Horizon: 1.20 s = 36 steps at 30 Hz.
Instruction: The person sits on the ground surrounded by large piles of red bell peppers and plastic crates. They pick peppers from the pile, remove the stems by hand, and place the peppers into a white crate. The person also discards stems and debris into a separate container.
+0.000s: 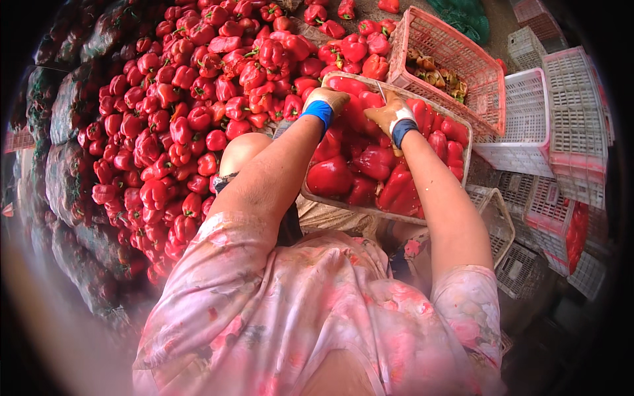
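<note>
A crate (469,148) of red bell peppers (329,177) is before me, its near edge by my lap. My left hand (329,100), in a tan glove with a blue band at the wrist, is curled at the side of a red bell pepper (352,116) over the crate's far left part. In my right hand (395,115), also gloved in tan, is a small knife (381,92), its thin blade pointing away from me. The handle is hidden in the fist. Both hands are close together above the peppers.
A large heap of red bell peppers (163,131) spreads on the left, bordered by filled mesh sacks (69,183). Beyond my crate stands a red plastic crate (458,54) with pepper scraps (436,76) inside. White crates (520,104) and stacked crates (574,128) line the right.
</note>
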Tool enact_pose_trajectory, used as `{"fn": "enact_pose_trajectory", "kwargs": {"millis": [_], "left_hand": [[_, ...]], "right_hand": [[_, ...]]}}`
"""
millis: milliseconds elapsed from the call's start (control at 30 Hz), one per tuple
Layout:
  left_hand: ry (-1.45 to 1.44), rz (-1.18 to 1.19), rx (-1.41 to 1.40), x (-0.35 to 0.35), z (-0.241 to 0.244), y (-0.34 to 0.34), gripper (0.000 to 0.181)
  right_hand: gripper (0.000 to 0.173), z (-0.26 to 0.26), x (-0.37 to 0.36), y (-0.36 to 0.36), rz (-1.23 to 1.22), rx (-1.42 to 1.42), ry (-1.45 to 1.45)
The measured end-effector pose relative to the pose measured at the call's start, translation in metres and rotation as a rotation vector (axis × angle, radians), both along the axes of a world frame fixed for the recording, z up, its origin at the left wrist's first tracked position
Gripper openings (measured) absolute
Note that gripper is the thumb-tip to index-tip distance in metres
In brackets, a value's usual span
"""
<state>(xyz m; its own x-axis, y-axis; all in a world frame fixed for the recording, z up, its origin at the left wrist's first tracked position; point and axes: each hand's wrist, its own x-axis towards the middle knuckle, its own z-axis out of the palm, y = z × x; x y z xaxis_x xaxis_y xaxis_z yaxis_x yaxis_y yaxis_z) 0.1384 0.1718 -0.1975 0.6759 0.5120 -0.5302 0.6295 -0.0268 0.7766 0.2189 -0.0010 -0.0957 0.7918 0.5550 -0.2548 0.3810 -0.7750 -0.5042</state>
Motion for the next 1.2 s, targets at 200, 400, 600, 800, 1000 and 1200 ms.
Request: {"fn": "enact_pose_trajectory", "kwargs": {"millis": [200,400,600,800,1000,1200], "left_hand": [[-0.042,0.162,-0.198,-0.005,0.015,-0.01,0.026],[-0.022,0.071,-0.493,-0.026,0.02,0.01,0.041],[-0.043,0.338,-0.739,-0.02,-0.052,0.048,0.037],[-0.053,0.542,-0.081,-0.049,-0.012,0.007,0.043],[-0.005,0.38,0.507,-0.054,0.069,-0.041,0.049],[0.344,0.181,0.652,-0.067,0.046,-0.058,0.042]], "right_hand": [[0.071,-0.028,-0.015,-0.007,-0.225,-0.148,0.085],[0.037,-0.006,-0.047,-0.05,-0.26,0.117,-0.188],[0.034,0.033,-0.116,-0.01,0.32,-0.204,-0.318],[0.039,-0.004,-0.109,-0.032,0.247,0.018,-0.024],[0.039,-0.004,-0.087,-0.002,-0.613,0.513,0.497],[0.034,-0.059,-0.098,0.021,-0.32,0.124,0.059]]}}
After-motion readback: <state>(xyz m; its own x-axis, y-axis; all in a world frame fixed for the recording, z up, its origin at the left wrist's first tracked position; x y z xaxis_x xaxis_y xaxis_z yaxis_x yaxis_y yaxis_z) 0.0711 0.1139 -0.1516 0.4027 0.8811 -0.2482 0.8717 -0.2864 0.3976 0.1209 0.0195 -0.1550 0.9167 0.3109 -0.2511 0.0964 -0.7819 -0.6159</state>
